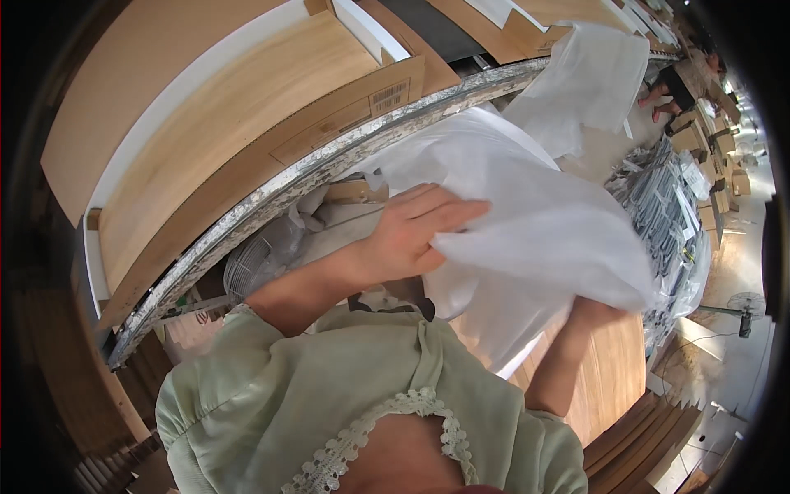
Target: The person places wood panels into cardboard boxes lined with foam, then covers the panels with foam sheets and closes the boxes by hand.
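A large white translucent packing sheet spreads out in front of me, wrinkled and partly blurred. My left hand pinches its near left edge between thumb and fingers. At the sheet's right side, my right hand is closed on the edge, and its fingers are mostly hidden behind the material. Below the sheet, at the right, lies a light wood-grain board. To the left, an open cardboard box holds a wood-grain panel edged with white foam strips.
The box rests on a worn metal-edged bench. Another white sheet hangs over the bench's far end. A heap of grey plastic-wrapped pieces stands at right, with stacked brown boards nearer. A fan sits below the bench; a person is far right.
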Tool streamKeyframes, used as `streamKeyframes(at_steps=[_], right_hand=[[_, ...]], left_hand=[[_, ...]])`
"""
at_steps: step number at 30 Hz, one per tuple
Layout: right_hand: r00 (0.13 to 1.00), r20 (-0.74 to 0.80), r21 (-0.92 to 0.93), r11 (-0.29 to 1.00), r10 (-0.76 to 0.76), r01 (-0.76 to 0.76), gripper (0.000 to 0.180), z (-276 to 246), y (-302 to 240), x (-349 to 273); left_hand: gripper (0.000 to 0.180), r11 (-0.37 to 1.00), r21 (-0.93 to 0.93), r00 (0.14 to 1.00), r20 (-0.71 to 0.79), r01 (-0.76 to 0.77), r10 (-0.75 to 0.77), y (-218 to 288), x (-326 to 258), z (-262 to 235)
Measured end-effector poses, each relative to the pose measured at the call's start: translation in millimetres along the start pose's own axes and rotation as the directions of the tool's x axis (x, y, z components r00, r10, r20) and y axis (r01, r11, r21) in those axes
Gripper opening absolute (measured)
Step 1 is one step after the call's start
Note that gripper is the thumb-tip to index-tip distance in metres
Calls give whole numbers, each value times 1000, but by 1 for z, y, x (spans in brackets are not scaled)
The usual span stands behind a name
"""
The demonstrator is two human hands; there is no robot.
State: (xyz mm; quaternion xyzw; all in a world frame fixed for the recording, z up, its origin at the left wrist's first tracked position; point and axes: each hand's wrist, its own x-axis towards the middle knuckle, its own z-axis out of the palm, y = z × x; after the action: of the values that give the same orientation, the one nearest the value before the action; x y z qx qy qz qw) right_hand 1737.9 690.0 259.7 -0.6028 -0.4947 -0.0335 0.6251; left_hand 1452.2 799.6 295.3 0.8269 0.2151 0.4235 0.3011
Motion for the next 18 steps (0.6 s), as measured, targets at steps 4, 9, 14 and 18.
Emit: streamKeyframes(at_steps=[4,9,14,18], right_hand=[[-295,866,-406,912,404,57,20,42,56,-144],[-113,956,-288,808,269,-515,17,66,53,-136],[456,847,179,661,274,-729,15,50,-19,-34],[878,477,859,225,-26,-460,17,20,-73,12]], left_hand=[[54,629,775,201,607,66,-769,-70,-116,36],[26,451,863,-112,483,228,-868,-53,-217,18],[13,702,384,677,226,600,-701,43,-100,-48],[39,919,304,948,-271,251,-169,102,-74,-88]])
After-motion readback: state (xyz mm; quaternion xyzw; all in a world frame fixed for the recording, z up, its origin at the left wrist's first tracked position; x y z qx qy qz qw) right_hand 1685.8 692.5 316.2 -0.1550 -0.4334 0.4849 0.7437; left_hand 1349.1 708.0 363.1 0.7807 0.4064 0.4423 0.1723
